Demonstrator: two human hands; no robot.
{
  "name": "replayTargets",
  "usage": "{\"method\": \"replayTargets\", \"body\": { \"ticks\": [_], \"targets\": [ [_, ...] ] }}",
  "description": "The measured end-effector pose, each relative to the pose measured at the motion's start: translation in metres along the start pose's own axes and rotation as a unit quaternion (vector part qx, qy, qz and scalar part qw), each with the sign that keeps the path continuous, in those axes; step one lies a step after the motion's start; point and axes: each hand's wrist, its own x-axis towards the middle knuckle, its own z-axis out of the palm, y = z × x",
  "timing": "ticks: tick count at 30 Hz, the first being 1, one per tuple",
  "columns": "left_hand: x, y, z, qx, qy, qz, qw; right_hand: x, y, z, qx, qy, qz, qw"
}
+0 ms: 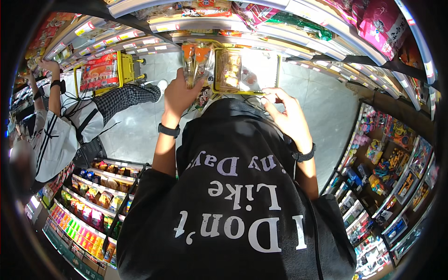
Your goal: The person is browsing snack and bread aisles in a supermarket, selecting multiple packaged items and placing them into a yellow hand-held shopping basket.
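My left hand (180, 93) grips clear snack packets with orange printing (199, 57), held upright at the left side of a yellow-rimmed shopping cart (279, 71). Another printed packet (204, 98) shows just below those fingers; whether they hold it too is unclear. My right hand (285, 113) has its thumb and fingers closed around the cart's near rim, by the right corner. Inside the cart, a clear pack of yellowish food (231, 70) lies on the left. Beside it is a white package with a printed picture (250, 78), partly washed out by glare.
Stocked shelves (241, 26) run along the far side. To the left, another person (56, 140) reaches toward a shelf, near a yellow cart (126, 70) holding a large red package (99, 71). Snack racks (101, 196) stand behind at left, a toy display (388, 154) at right.
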Motion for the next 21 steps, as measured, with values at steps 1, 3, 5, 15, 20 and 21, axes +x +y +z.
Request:
{"method": "replayTargets", "body": {
  "ticks": [1,3,5,15,20,21],
  "targets": [
    [0.005,-0.009,0.010,0.117,-0.014,-0.022,0.993,-0.003,0.001,-0.001,-0.008,-0.004,0.035,0.999],
    [0.019,-0.031,0.040,0.117,-0.038,-0.029,0.992,-0.009,0.000,-0.005,-0.017,-0.005,0.059,0.998],
    [0.036,-0.055,0.077,0.142,-0.016,-0.027,0.989,-0.015,0.002,-0.009,-0.026,-0.008,0.081,0.996],
    [0.116,-0.124,0.223,0.130,-0.037,-0.122,0.983,-0.069,0.046,-0.057,-0.060,0.066,0.218,0.972],
    [0.143,-0.115,0.256,0.131,-0.003,-0.187,0.974,-0.092,0.083,-0.096,-0.064,0.063,0.260,0.962],
    [0.144,-0.122,0.262,0.135,0.003,-0.179,0.975,-0.093,0.090,-0.103,-0.069,0.067,0.257,0.962]
  ]
}}
